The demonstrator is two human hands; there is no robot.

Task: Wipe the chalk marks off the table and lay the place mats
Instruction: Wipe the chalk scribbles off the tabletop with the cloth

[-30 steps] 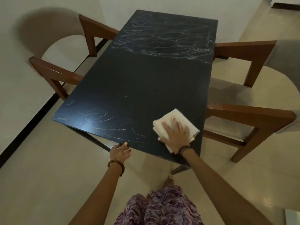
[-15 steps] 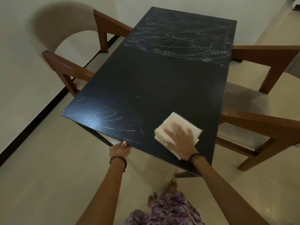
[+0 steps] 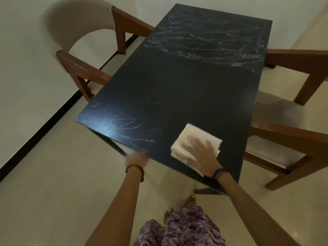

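One camera only, worn on the person's head, looks forward and steeply down along the length of the dark surface (image 3: pixel 186 89) from its near short end. The near edge sits close below the lens, the far end recedes toward the wall. The wide angle bends the chair on the left (image 3: pixel 85 68) and the chair on the right (image 3: pixel 292 132) outward.

A person's right hand (image 3: pixel 200 153) presses flat on a folded white cloth (image 3: pixel 193 141) near the front edge of a dark table (image 3: pixel 186 82), while the left hand (image 3: pixel 136 159) holds that edge. Chalk marks (image 3: pixel 209 39) cover the far end; fainter scrawls (image 3: pixel 127 128) lie left of the cloth. Wooden armchairs (image 3: pixel 85 68) flank the table on a pale tiled floor (image 3: pixel 53 192).
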